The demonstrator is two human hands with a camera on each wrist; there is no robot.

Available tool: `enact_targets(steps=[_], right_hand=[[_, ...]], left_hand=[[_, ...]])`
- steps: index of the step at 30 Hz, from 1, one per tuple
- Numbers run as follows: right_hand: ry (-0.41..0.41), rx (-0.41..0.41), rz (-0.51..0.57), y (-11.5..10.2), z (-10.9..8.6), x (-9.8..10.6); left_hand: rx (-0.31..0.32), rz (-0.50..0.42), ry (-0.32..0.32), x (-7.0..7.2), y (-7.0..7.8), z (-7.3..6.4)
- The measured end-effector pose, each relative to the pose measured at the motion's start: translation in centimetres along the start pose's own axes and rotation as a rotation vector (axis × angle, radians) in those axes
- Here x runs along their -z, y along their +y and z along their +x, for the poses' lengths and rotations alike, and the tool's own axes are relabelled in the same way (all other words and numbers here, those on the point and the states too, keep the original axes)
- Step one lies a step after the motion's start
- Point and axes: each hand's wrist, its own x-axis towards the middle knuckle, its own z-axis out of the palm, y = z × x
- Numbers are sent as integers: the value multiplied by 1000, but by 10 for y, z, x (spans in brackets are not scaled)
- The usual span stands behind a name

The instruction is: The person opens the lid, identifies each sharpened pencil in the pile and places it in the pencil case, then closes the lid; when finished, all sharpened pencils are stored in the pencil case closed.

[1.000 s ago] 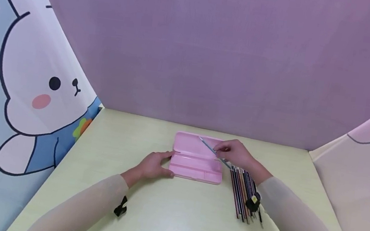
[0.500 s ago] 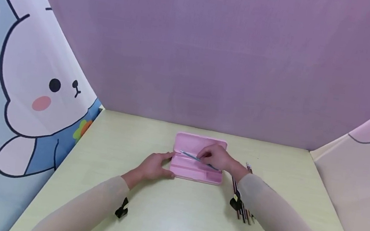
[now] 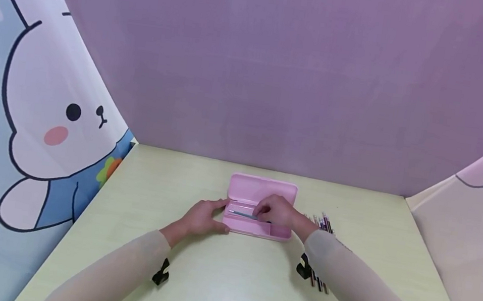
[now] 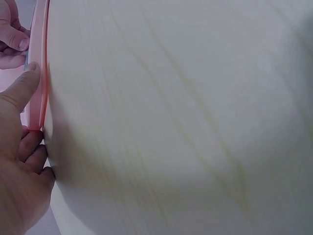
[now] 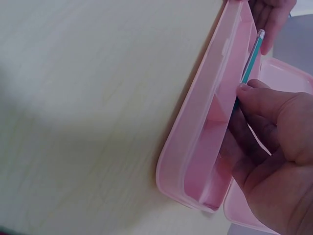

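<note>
A pink pencil case (image 3: 247,227) lies on the table with its lid raised toward the back. At its left end my left hand (image 3: 200,216) grips the case. The left wrist view shows the thumb (image 4: 28,83) along the case's side and the other fingers curled at its corner. My right hand (image 3: 277,210) pinches a teal pencil (image 3: 239,214) between thumb and fingers, low over the tray's long compartment. In the right wrist view the pencil (image 5: 252,61) lies lengthwise with the case, its white end toward my left hand. The pencil's other end is hidden by my fingers.
Several dark pencils (image 3: 327,225) lie in a bundle right of the case, partly under my right forearm (image 3: 358,272). A purple cloth (image 3: 279,74) hangs behind the table (image 3: 223,290), and a rabbit-print cloth (image 3: 36,144) stands at the left.
My right hand has carried the teal pencil left and down from over the lid into the tray area, turning it nearly level with the case. The left hand has stayed at the case's left end.
</note>
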Motion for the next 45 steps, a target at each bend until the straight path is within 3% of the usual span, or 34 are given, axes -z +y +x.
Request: enact_targets(steps=[16,24,35,45], right_hand=[[4,-34,-68,-12,-9,-7],[17,3,-65,-12,-14,-3],[73,15,47,-13,-33,32],[99,-85,140,1,-79,67]], left_hand=[[-22,3,-3,-2,-7,-6],[-35,3,-9,-1,-8,-9],[-77,19,-25,0,-8,-9],[-124,101,-57,6,-5,-6]])
